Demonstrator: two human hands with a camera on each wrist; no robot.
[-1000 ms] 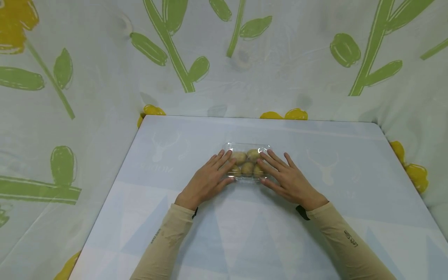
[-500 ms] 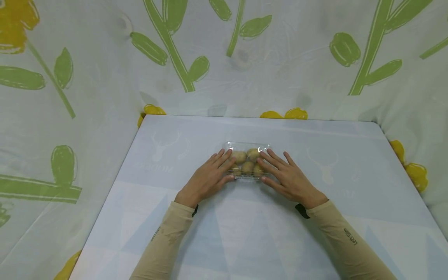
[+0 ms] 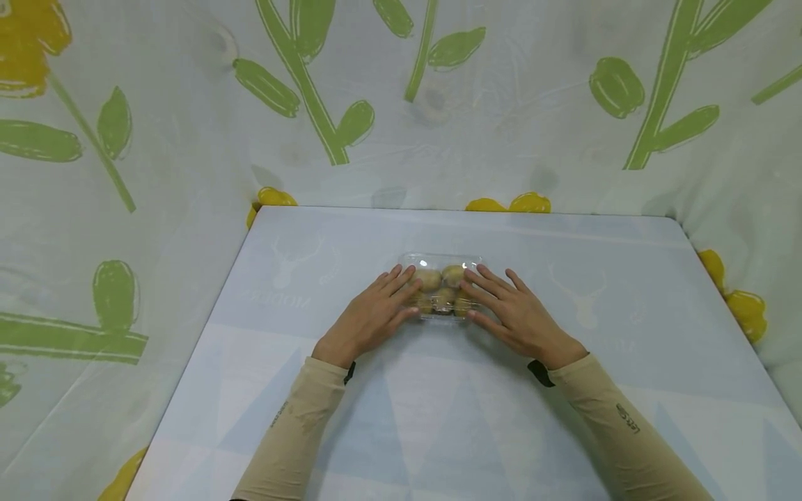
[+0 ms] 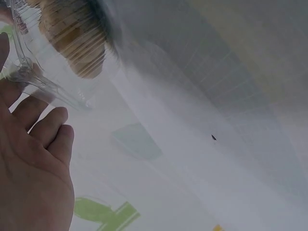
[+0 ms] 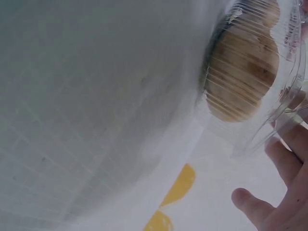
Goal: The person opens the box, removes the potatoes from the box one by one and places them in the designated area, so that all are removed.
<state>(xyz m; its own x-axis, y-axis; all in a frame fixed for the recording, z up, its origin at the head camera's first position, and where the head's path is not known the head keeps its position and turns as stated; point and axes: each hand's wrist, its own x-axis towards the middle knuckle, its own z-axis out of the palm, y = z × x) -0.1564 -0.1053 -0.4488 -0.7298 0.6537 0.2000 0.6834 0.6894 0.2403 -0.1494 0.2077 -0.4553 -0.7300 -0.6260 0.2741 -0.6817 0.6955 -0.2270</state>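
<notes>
A clear plastic clamshell box (image 3: 442, 261) with several potatoes (image 3: 428, 280) inside lies on the table, its lid over them. My left hand (image 3: 370, 320) rests on the box's left side, fingers extended over the lid's edge. On the opposite side my right hand (image 3: 520, 320) touches the box in much the same way, its fingers spread. Through the ribbed wall of the box, the left wrist view shows a brown potato (image 4: 77, 38) beside the fingers. Another potato (image 5: 243, 67) appears in the right wrist view. My hands cover both ends of the box.
The box sits in the middle of a pale table (image 3: 438, 431) with a blue triangle pattern. Behind and beside the table hangs a white curtain (image 3: 501, 139) printed with green leaves and yellow flowers.
Both hands stay at the sides of the box, with only a very slight shift of the fingers. The reflections on the lid look different near its front edge.
</notes>
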